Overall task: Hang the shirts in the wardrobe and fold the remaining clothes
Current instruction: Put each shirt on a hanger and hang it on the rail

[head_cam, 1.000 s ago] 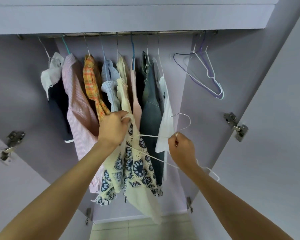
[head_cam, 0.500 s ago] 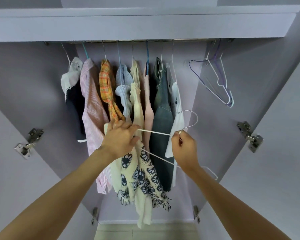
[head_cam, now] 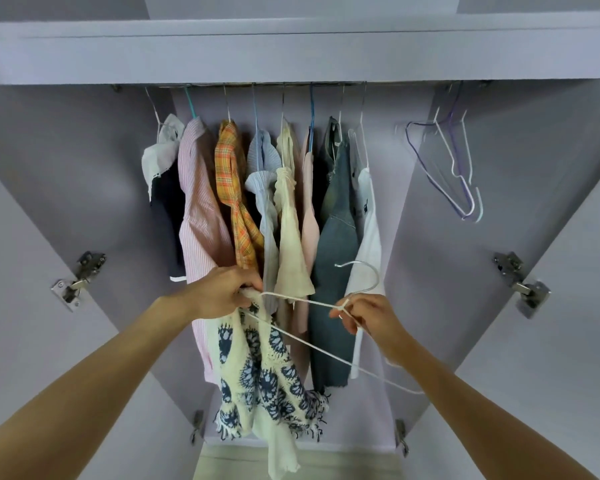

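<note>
My left hand (head_cam: pixel 222 292) grips the top of a cream shirt with a navy blue print (head_cam: pixel 260 372), which hangs down below it in front of the open wardrobe. My right hand (head_cam: pixel 368 315) pinches the neck of a white wire hanger (head_cam: pixel 309 344), just under its metal hook. The hanger's left end reaches into the shirt beside my left hand. Behind both hands, several garments hang from the rail (head_cam: pixel 267 85), among them a pink striped shirt (head_cam: pixel 201 216), an orange plaid shirt (head_cam: pixel 234 199) and a denim piece (head_cam: pixel 336 237).
A few empty white and purple hangers (head_cam: pixel 454 168) hang at the rail's right end. A shelf (head_cam: pixel 291 53) runs above the rail. Open wardrobe doors with metal hinges (head_cam: pixel 78 278) stand at both sides. Pale floor (head_cam: pixel 291 462) shows below.
Both hands have dropped a little with the shirt and hanger. My left hand has closed on the shirt's top, and the hanger's left end now sits inside it.
</note>
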The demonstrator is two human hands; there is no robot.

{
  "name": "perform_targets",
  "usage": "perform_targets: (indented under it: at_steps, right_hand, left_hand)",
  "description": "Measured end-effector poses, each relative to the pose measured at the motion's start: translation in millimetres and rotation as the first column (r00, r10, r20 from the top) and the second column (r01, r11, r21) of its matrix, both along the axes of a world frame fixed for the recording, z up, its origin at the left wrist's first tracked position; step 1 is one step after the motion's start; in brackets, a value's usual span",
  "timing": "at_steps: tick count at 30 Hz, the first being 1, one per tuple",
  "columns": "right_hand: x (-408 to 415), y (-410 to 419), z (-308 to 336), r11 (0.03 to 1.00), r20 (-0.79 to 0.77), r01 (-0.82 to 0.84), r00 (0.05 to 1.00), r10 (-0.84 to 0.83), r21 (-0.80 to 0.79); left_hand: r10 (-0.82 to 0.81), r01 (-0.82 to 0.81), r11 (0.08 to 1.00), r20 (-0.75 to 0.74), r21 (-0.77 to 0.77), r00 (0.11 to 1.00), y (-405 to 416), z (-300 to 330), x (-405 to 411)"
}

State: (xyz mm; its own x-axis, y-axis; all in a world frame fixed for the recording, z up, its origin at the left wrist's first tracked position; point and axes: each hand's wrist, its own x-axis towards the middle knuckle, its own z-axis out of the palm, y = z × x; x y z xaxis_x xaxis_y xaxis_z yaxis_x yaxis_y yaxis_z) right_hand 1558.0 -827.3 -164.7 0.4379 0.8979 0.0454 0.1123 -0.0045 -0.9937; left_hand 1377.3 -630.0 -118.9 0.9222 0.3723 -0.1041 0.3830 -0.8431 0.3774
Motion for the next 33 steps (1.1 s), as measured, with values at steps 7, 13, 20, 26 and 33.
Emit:
perform_targets:
  at_steps: [7, 13, 20, 26, 33]
  right_hand:
    - [-8, 23, -7, 0.881, 0.135, -0.382, 0.893, 0.43, -0.279]
    - [-60, 72, -17, 0.936, 0.428, -0.242, 0.84, 0.335, -0.256]
    - [-82, 82, -19, 0.998, 0.68, -0.054, 0.732, 0.047, -0.011]
    - [-50, 80, -24, 0.974, 0.783, 0.04, 0.603, 0.153, -0.221]
    - [4, 57, -28, 0.91, 0.707, 0.006, 0.632, 0.317, -0.414]
  left_hand:
    - [-0.285, 0.143, 0.836, 0.197, 0.53, 0.938, -9, 0, -14]
    - [-0.453, 0.178, 0.706, 0.244, 0.686, 0.857, -28, 0, -28]
    - [-0.423, 0.099, 0.697, 0.296, 0.71, 0.856, -34, 5, -47]
    - [-0.372, 0.03, 0.711, 0.34, 0.702, 0.864, -29, -4, -60]
    - [-0.095, -0.146, 0.826, 0.389, 0.544, 0.916, -14, -11, -83]
